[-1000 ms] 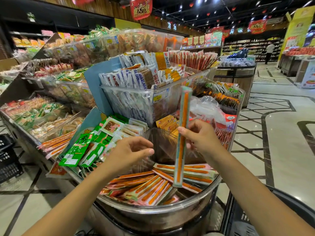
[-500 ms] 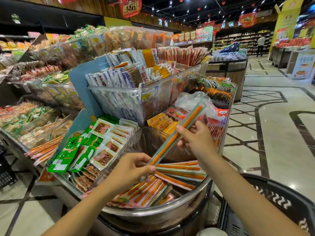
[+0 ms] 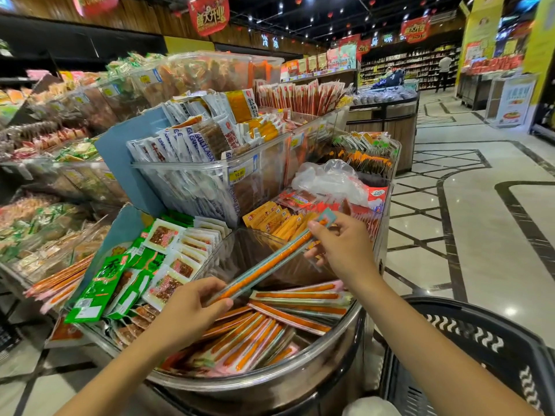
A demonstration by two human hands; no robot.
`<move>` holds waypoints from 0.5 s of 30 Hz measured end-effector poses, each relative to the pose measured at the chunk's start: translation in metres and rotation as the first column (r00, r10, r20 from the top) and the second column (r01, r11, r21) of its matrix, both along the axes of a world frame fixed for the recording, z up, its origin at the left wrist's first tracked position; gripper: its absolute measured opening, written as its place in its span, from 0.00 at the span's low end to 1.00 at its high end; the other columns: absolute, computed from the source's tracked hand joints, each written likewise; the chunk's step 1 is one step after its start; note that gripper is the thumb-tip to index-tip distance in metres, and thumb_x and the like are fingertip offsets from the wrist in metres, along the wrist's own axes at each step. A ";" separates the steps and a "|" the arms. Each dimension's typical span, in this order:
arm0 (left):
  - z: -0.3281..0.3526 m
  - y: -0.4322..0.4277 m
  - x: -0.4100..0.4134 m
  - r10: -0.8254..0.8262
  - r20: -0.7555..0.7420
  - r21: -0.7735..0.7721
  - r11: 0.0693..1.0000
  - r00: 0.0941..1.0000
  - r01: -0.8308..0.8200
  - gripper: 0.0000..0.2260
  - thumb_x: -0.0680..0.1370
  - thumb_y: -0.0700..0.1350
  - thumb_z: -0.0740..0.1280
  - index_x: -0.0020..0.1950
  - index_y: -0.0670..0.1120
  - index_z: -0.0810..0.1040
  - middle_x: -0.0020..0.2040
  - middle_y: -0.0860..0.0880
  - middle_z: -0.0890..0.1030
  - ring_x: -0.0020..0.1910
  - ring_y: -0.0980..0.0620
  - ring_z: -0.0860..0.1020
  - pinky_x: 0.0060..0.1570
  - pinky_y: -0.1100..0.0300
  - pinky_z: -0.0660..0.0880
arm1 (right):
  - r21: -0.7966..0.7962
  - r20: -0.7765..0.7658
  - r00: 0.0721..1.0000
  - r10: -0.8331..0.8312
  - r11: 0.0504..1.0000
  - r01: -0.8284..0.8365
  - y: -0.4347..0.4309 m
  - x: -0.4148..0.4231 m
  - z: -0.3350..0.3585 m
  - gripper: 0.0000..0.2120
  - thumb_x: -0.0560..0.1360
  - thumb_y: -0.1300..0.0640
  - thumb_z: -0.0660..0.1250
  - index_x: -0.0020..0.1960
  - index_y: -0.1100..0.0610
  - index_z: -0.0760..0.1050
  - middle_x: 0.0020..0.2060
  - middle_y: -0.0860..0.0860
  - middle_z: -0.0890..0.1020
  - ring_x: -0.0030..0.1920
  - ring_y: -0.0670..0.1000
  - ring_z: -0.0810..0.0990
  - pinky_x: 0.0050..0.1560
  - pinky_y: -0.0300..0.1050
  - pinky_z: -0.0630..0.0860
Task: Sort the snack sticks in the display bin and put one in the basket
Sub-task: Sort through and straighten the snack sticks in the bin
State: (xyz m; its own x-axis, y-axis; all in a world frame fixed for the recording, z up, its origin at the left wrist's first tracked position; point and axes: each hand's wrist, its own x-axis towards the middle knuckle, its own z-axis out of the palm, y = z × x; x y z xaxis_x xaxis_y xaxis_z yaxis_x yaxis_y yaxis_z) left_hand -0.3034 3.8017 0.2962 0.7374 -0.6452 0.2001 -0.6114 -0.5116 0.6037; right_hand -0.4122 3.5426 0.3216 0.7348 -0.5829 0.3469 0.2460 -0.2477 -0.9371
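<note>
A long snack stick [image 3: 270, 261], orange inside a teal-edged wrapper, slants over the display bin [image 3: 270, 388]. My right hand [image 3: 342, 247] pinches its upper end and my left hand [image 3: 192, 307] pinches its lower end. Below it, several more orange snack sticks [image 3: 255, 334] lie in a loose pile inside the bin, some fanned out, some stacked flat toward the right. The black plastic basket [image 3: 468, 334] stands at the lower right, beside the bin and under my right forearm.
Clear tubs of packaged snacks [image 3: 210, 163] rise in tiers behind the bin, with green packets [image 3: 105, 280] at its left. A crumpled plastic bag [image 3: 330, 178] lies behind my right hand. Tiled aisle floor [image 3: 480, 211] opens to the right; a person stands far off.
The stick stood upright in my right hand alone; it has tilted down toward level, and my left hand has taken hold of its lower end.
</note>
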 end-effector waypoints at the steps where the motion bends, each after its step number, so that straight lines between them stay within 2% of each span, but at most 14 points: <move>1: -0.001 0.000 0.001 0.007 0.035 0.014 1.000 0.999 -0.007 0.04 0.76 0.49 0.75 0.48 0.55 0.81 0.40 0.55 0.84 0.39 0.57 0.81 0.42 0.57 0.77 | -0.011 -0.005 1.000 -0.009 1.000 0.009 -0.001 -0.001 -0.001 0.09 0.82 0.56 0.66 0.48 0.60 0.79 0.37 0.58 0.85 0.31 0.54 0.85 0.28 0.47 0.79; 4: -0.001 0.001 0.003 0.014 0.181 0.051 0.998 0.983 -0.023 0.13 0.75 0.52 0.75 0.56 0.60 0.75 0.39 0.57 0.83 0.37 0.58 0.81 0.38 0.56 0.79 | -0.041 -0.049 0.997 -0.056 0.998 0.054 -0.005 -0.003 -0.004 0.17 0.84 0.53 0.61 0.46 0.64 0.79 0.35 0.61 0.83 0.28 0.52 0.84 0.26 0.45 0.75; 6: -0.001 -0.001 0.005 0.021 0.319 0.079 0.996 0.947 -0.049 0.14 0.76 0.51 0.74 0.57 0.62 0.73 0.37 0.58 0.82 0.34 0.59 0.80 0.35 0.56 0.78 | -0.053 -0.081 0.995 -0.063 0.997 0.059 -0.008 -0.005 -0.006 0.20 0.85 0.53 0.58 0.46 0.67 0.78 0.34 0.64 0.83 0.26 0.49 0.83 0.23 0.42 0.73; 9: -0.001 -0.013 0.007 0.012 0.380 0.117 0.991 0.925 -0.061 0.12 0.75 0.51 0.74 0.56 0.61 0.76 0.45 0.62 0.82 0.43 0.62 0.80 0.42 0.57 0.80 | -0.085 -0.125 0.991 -0.044 0.996 0.033 -0.015 -0.010 -0.009 0.20 0.85 0.54 0.57 0.48 0.68 0.77 0.36 0.66 0.83 0.27 0.47 0.82 0.22 0.37 0.71; 11: -0.003 -0.024 0.011 -0.002 0.408 0.147 0.987 0.913 -0.064 0.12 0.75 0.51 0.74 0.57 0.59 0.79 0.48 0.62 0.80 0.49 0.59 0.79 0.47 0.57 0.78 | -0.162 -0.133 0.989 -0.065 0.986 0.043 -0.020 -0.014 -0.011 0.19 0.85 0.53 0.57 0.46 0.65 0.78 0.35 0.63 0.83 0.29 0.48 0.83 0.27 0.40 0.73; 13: -0.006 -0.039 0.018 -0.014 0.456 0.199 0.976 0.890 -0.086 0.12 0.76 0.51 0.74 0.58 0.57 0.81 0.49 0.59 0.79 0.50 0.56 0.77 0.48 0.55 0.76 | -0.283 -0.137 0.983 -0.122 0.956 0.079 -0.025 -0.018 -0.014 0.17 0.85 0.52 0.58 0.44 0.58 0.79 0.32 0.56 0.82 0.31 0.47 0.83 0.34 0.47 0.77; 15: -0.011 -0.055 0.026 -0.034 0.507 0.263 0.958 0.861 -0.117 0.12 0.76 0.51 0.73 0.60 0.56 0.82 0.49 0.57 0.79 0.50 0.54 0.75 0.48 0.56 0.74 | -0.343 -0.136 0.977 -0.165 0.933 0.110 -0.030 -0.024 -0.017 0.11 0.83 0.52 0.61 0.51 0.54 0.80 0.35 0.51 0.83 0.33 0.50 0.83 0.41 0.52 0.80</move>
